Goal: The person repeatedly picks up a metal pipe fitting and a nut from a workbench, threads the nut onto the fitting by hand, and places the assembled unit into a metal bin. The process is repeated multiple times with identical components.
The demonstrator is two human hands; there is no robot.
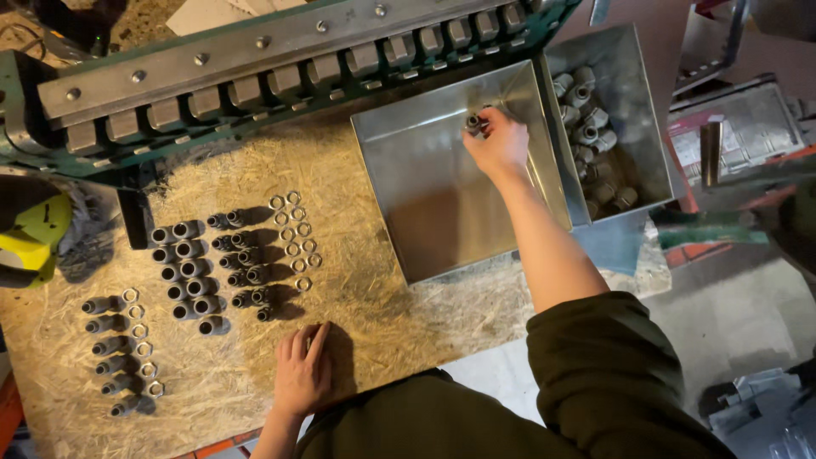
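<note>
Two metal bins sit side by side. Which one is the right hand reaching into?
The nearer, larger bin; the right hand holds a fitting inside it.

Light was moderate and warm, brightest over the pale chipboard surface. Small grey metal fittings in rows threw short dark shadows to their right; the left hand cast one rightward too. The large shiny sheet-metal tray showed soft sheen along its walls and a dull brownish reflection on its floor. Right hand slightly motion-blurred. Corners fell dim; right edge murky and soft; long grey metal bar sharp.
</note>
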